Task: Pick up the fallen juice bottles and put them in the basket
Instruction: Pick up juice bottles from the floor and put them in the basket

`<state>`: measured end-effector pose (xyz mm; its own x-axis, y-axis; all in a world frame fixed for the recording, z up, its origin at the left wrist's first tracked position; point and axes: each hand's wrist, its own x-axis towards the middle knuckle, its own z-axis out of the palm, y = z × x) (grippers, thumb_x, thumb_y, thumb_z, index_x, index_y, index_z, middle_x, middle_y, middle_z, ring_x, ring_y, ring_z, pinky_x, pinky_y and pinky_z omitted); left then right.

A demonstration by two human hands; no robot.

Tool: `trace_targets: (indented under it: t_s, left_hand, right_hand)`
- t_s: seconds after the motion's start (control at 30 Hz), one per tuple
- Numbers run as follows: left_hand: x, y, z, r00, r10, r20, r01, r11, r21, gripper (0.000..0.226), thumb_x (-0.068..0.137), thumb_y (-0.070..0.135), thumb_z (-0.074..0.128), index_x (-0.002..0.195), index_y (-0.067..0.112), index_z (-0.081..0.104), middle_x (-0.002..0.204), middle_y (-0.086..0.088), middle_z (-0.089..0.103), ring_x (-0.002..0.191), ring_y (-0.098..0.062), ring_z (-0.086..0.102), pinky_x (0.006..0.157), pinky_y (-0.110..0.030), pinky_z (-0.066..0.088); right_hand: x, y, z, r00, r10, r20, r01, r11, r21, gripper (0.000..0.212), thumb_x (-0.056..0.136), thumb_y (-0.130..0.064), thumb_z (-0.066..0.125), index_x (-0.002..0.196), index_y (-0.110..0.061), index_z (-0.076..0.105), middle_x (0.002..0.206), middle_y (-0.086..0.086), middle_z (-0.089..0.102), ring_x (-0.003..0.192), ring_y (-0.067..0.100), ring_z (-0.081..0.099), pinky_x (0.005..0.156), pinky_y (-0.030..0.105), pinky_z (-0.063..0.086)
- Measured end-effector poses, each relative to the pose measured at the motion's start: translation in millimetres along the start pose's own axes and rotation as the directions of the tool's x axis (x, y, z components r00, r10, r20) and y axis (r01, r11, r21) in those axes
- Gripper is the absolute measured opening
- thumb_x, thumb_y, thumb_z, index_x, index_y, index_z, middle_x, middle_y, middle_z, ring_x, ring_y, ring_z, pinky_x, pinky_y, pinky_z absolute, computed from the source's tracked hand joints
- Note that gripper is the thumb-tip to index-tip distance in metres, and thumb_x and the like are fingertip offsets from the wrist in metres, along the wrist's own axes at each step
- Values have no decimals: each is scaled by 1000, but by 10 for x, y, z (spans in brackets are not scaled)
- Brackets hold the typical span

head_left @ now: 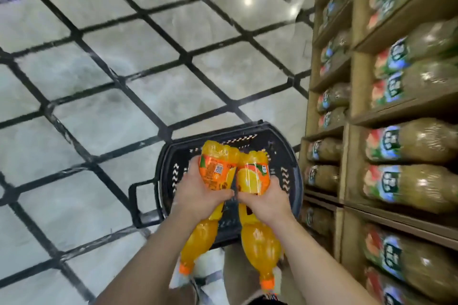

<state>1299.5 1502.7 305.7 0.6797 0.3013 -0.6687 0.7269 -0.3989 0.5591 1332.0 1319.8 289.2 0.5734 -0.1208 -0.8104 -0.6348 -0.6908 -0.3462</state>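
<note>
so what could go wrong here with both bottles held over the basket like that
1. The left hand and right hand each hold one orange juice bottle by its middle, caps towards the person. The bottles touch at their bases, so one could knock the other loose.
2. The black basket sits on the floor close beside the wooden shelf. A bottle released unevenly might catch the rim and roll away.

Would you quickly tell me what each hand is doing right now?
Left hand: grips the left orange juice bottle.
Right hand: grips the right orange juice bottle.
</note>
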Motion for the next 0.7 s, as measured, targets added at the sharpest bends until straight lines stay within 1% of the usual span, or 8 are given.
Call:
trace_targets:
  t_s: [0.13, 0.2, 0.27, 0.37, 0.47, 0.53, 0.6, 0.7]
  left_hand:
    - [775, -404, 432, 995, -87, 55, 86, 996, 24, 110, 53, 47, 94, 143, 34, 32, 112, 8, 65, 103, -20, 64, 88, -37, 52]
    - [1128, -590, 609, 987, -124, 105, 120, 992, 44, 113, 50, 49, 93, 144, 30, 32, 115, 4, 65, 106, -22, 64, 93, -40, 52]
    - [1451, -775, 767, 979, -140, 150, 127, 987, 94, 115, 47, 53, 91, 143, 29, 33, 115, 5, 63, 106, -22, 62, 91, -39, 50]
    - [1861, -1046, 997, 965, -163, 206, 118, 969, 217, 115, 52, 53, 93, 147, 30, 31, 117, 4, 59, 107, -24, 59, 84, -35, 46]
    - [2182, -1345, 1220, 950, -201, 238, 116, 937, 328, 122, 52, 56, 91, 151, 31, 24, 125, -2, 58, 113, -30, 58, 91, -40, 50]
    - [2371, -1541, 1354, 942, -236, 239, 138, 920, 366, 124, 52, 58, 88, 151, 34, 19, 123, 0, 56, 108, -28, 56, 85, -38, 48]
    - [2563, -1720, 1487, 938, -264, 225, 172, 917, 360, 125, 52, 58, 88, 152, 35, 16, 118, 3, 52, 103, -25, 54, 82, -37, 46]
    - [2869, -1958, 1679, 936, -287, 203, 211, 922, 325, 121, 55, 55, 89, 151, 35, 17, 118, 2, 54, 110, -30, 57, 86, -41, 49]
  right_hand:
    - [800, 180, 379, 993, 111, 46, -114, 992, 60, 96, 47, -66, 85, 127, -26, 51, 112, 0, 67, 102, 26, 65, 90, 41, 55]
    - [1136, 280, 572, 984, 167, 61, -172, 981, 93, 93, 49, -61, 88, 124, -24, 48, 111, 2, 67, 102, 27, 65, 89, 41, 55]
    - [1445, 394, 748, 972, 224, 73, -231, 966, 118, 95, 48, -60, 87, 125, -21, 47, 111, 4, 66, 101, 28, 65, 90, 41, 56]
    - [1826, 561, 974, 947, 313, 76, -322, 924, 206, 100, 42, -60, 89, 127, -20, 56, 110, 4, 69, 98, 28, 68, 90, 44, 58]
    - [2155, 714, 1159, 910, 410, 57, -403, 846, 348, 104, 37, -58, 92, 129, -21, 59, 113, 5, 71, 99, 30, 70, 91, 46, 59]
    - [2363, 795, 1272, 874, 480, 75, -463, 775, 430, 113, 37, -58, 92, 136, -21, 54, 119, 7, 67, 104, 33, 67, 95, 51, 57]
    - [2572, 874, 1392, 829, 548, 112, -523, 687, 505, 121, 37, -59, 92, 142, -21, 46, 124, 9, 63, 108, 37, 64, 96, 56, 55]
    - [2890, 981, 1581, 779, 608, 153, -569, 584, 579, 125, 40, -57, 94, 147, -25, 38, 127, 10, 57, 110, 40, 61, 97, 61, 52]
